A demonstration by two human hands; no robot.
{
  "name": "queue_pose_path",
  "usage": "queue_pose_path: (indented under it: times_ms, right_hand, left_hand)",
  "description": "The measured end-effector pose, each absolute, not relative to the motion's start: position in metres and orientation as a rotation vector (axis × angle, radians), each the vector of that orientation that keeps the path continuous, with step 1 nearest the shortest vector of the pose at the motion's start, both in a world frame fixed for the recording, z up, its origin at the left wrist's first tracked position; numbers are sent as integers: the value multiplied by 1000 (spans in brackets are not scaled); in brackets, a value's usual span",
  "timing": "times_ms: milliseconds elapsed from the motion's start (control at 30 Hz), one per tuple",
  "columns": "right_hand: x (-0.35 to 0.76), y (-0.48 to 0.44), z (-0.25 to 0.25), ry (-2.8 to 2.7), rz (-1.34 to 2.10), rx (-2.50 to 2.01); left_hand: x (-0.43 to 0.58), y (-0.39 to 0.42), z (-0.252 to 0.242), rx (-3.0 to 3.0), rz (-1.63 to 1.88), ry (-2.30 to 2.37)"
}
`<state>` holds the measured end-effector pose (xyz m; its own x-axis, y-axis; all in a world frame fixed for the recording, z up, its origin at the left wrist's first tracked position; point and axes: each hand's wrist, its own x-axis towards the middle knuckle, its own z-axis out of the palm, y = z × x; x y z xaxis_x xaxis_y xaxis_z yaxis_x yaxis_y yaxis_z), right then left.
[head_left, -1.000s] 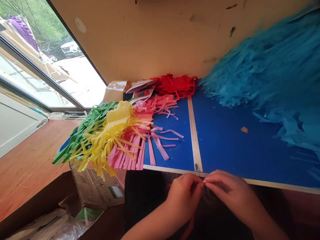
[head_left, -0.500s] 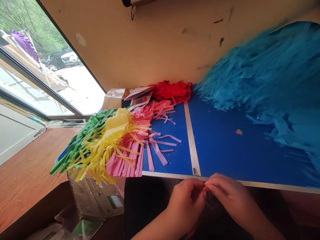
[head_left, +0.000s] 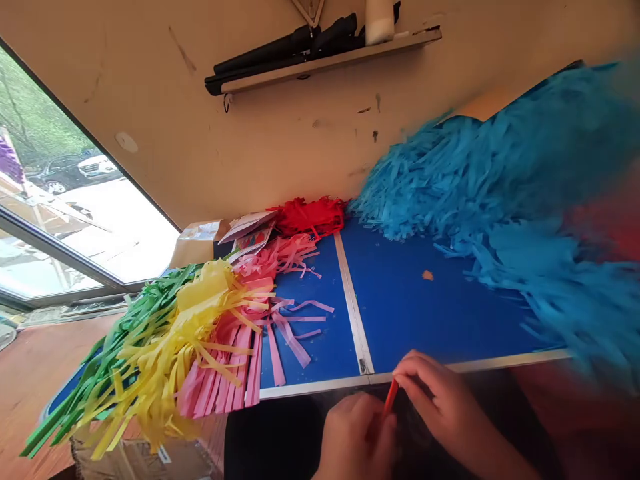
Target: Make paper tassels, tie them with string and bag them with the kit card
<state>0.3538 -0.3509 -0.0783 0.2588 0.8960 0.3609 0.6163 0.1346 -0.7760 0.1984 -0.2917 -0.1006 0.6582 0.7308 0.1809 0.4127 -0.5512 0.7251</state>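
A thin red strip [head_left: 391, 397] runs between my two hands, just off the front edge of the blue table [head_left: 400, 300]. My right hand [head_left: 440, 400] pinches its upper end between thumb and fingertips. The lower end goes into my left hand [head_left: 355, 433], whose fingers are curled round it and slightly blurred. On the table's left part lie fringed paper bundles: green [head_left: 135, 327], yellow [head_left: 200, 300] and pink [head_left: 230, 360], overlapping one another. A red bundle [head_left: 310, 217] rests by the wall. Large blue fringed paper [head_left: 475, 173] covers the right side.
A metal strip [head_left: 353, 307] crosses the table. Beyond the bundles are folded papers [head_left: 250, 230] and a brown packet [head_left: 197, 243]. A shelf [head_left: 330, 63] with black items hangs on the wall. Below the table's left front is a cardboard box [head_left: 145, 460]; a window [head_left: 100, 193] is at left.
The view has shifted, bringing the wall shelf into sight. My hands have moved apart, my left hand lower, and more of the red strip shows between them.
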Motion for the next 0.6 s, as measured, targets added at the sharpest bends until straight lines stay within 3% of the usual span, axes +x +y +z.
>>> queue_pose_path:
  times_ms: [500,600]
  right_hand:
    - [362,-358,-70,-1496,464,-1643]
    - [378,-356,-51,-1468,441,-1673]
  left_hand:
    - [208,-294,-122,2169,680,815]
    - [207,-293,-116,1993,862,731]
